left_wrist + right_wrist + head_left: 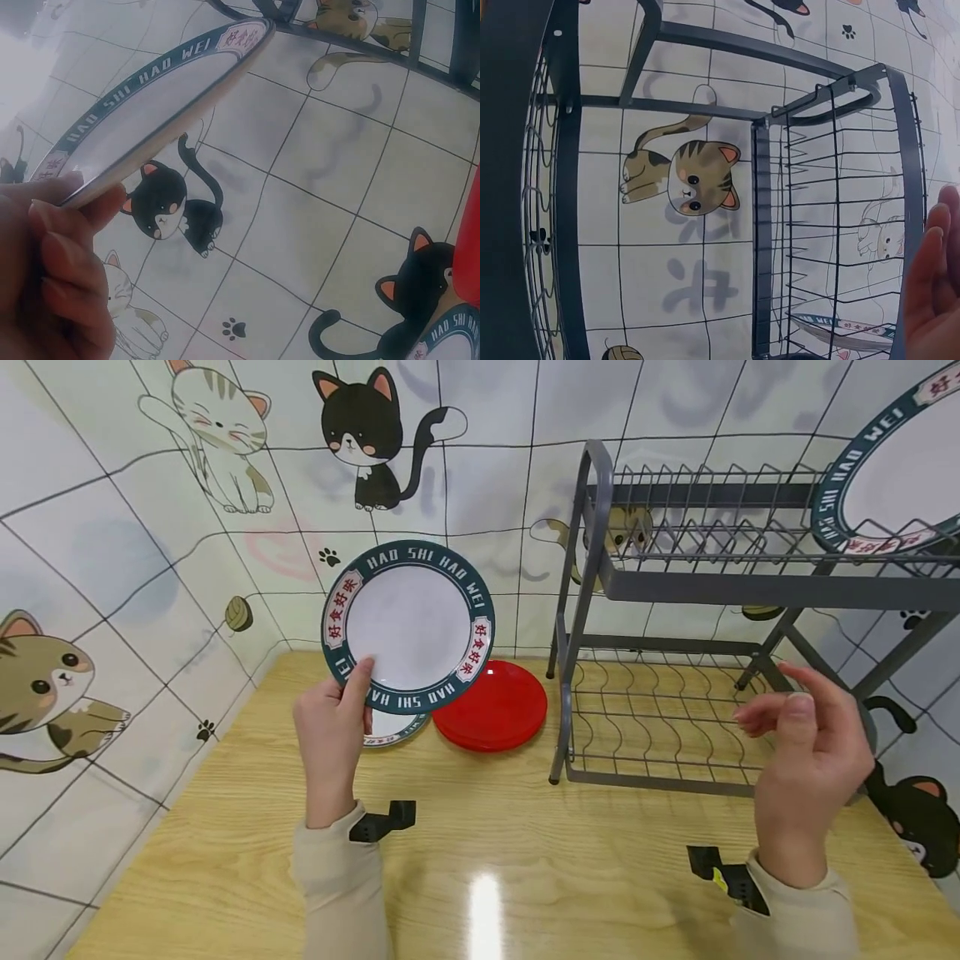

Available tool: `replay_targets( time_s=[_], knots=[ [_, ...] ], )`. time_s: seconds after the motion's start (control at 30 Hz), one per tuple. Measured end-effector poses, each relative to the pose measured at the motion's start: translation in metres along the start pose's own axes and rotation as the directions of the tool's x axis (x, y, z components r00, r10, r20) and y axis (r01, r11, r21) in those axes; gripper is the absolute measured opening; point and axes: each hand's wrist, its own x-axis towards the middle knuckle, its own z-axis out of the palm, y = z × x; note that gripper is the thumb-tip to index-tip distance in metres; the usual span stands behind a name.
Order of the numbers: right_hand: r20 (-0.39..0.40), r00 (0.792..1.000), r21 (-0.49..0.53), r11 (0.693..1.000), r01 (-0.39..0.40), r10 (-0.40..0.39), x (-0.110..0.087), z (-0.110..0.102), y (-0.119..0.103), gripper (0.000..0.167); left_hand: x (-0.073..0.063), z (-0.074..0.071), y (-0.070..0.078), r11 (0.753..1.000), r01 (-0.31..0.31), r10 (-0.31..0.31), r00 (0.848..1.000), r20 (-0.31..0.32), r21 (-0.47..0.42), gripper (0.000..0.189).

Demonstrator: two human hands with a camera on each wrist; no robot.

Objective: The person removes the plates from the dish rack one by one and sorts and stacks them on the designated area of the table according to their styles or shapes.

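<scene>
My left hand [335, 727] pinches a white plate [408, 627] with a dark green lettered rim, thumb on its face near the lower left edge. In the left wrist view that plate [157, 112] is seen nearly edge-on, with curled fingers [71, 255] under its edge. My right hand [813, 760] is raised in front of the dish rack [750, 589], fingers loosely bent, holding nothing. A second green-rimmed plate [892, 468] stands tilted in the rack's upper tier at the right.
Behind the held plate, a red plate [498, 710] lies on the wooden table [487, 835], beside another green-rimmed plate [397, 727], partly hidden. The rack's lower wire tier [660, 718] stands low over the table. Tiled walls with cat pictures [367, 443] close off the back and left.
</scene>
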Motion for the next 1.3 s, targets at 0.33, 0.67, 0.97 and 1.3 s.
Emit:
replay_targets(
  time_s=[0.33,0.67,0.97,1.3],
  knots=[
    [0.029,0.998,-0.135,0.989,0.059,-0.055,0.021,-0.012,0.001,0.031,0.005,0.010,-0.022,0.993,0.118,-0.118,0.993,0.000,0.015,0.058],
    [0.091,0.994,-0.280,0.957,0.077,-0.054,0.053,-0.026,-0.003,0.034,0.008,0.021,-0.046,0.971,0.240,-0.240,0.971,0.003,0.004,0.059],
    [0.065,0.995,-0.502,0.858,0.103,-0.081,0.078,-0.036,-0.004,0.026,0.008,0.033,-0.095,0.933,0.351,-0.352,0.936,0.000,0.085,0.058],
    [-0.049,0.991,-0.748,0.653,-0.120,0.126,0.109,-0.049,0.008,0.028,0.001,0.047,-0.124,0.857,0.497,-0.501,0.866,0.009,-0.134,0.051]
  ],
)
